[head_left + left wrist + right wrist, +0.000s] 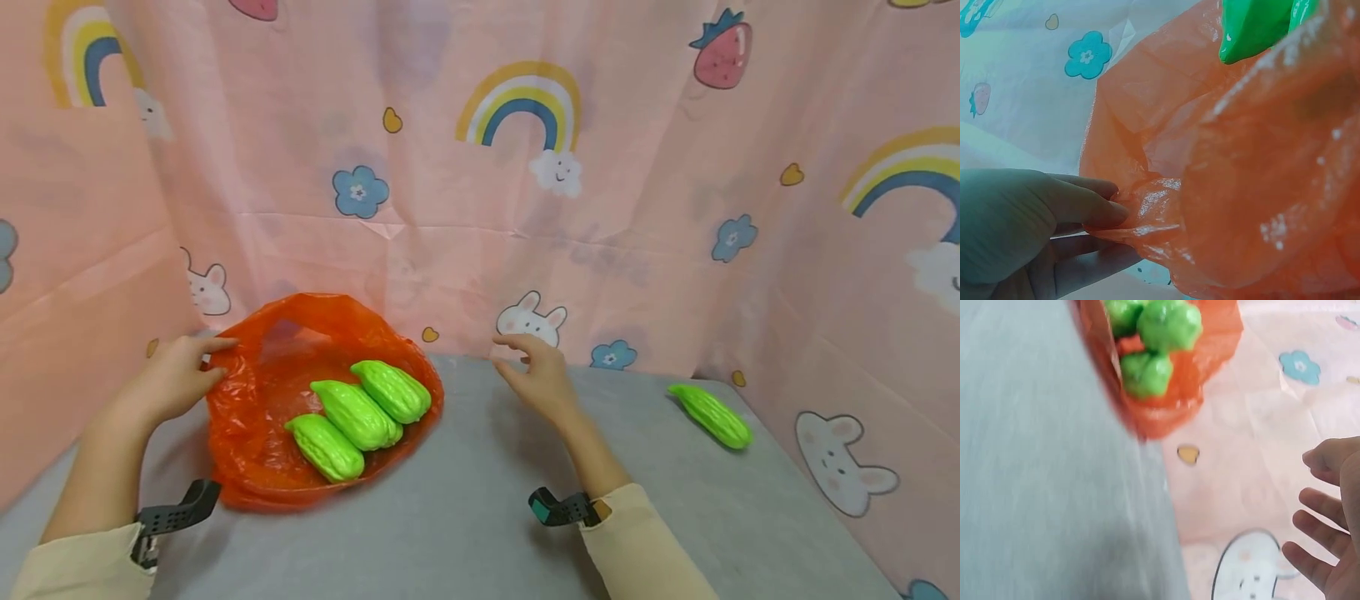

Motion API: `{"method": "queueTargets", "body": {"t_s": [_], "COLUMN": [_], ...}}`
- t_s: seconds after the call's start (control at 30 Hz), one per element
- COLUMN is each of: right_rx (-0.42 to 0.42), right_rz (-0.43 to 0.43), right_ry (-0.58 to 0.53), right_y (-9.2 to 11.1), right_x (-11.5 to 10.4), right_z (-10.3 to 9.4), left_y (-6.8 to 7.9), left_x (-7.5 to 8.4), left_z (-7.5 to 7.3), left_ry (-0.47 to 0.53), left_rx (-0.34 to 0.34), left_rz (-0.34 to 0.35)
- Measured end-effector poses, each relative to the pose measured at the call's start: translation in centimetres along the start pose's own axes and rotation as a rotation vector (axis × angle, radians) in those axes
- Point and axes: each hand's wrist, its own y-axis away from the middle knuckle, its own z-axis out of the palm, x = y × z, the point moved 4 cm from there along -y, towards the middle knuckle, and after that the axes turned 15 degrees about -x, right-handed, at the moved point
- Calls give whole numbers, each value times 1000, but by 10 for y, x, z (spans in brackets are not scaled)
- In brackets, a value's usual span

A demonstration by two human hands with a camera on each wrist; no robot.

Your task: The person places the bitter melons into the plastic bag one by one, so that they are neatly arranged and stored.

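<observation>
A crinkled orange-red plastic bag [236, 450] lies with its mouth open on the left of the table. My left hand [174, 379] pinches the bag's left rim; in the left wrist view, the thumb and fingers [1094, 209] hold a gathered fold of the film. Inside the bag sit three bright green, ridged bitter gourds [356, 414], side by side. To the right of the bag, my right hand [542, 375] is in the air with fingers apart and nothing in it. Another bitter gourd [712, 417] lies far off to its right.
Grey cloth covers the table [465, 533]. A pink patterned curtain [450, 275] rises right behind the bag and closes in both sides. Dark straps [180, 512] circle both wrists.
</observation>
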Motion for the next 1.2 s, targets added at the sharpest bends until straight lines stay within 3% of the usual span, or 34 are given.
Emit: {"method": "queueTargets", "body": {"t_s": [0.5, 0.9, 1.2], "right_rx": [10, 35, 43], "right_rz": [59, 42, 64], "right_ry": [55, 135, 140], "right_y": [49, 67, 86], "right_x": [79, 109, 131], "right_z": [-44, -65, -89], "left_y": [-1, 3, 0], "left_x": [-2, -12, -1], "left_z": [1, -3, -3], "left_ry": [17, -11, -3], "left_rx": [14, 36, 21], "left_rz": [3, 1, 11]}}
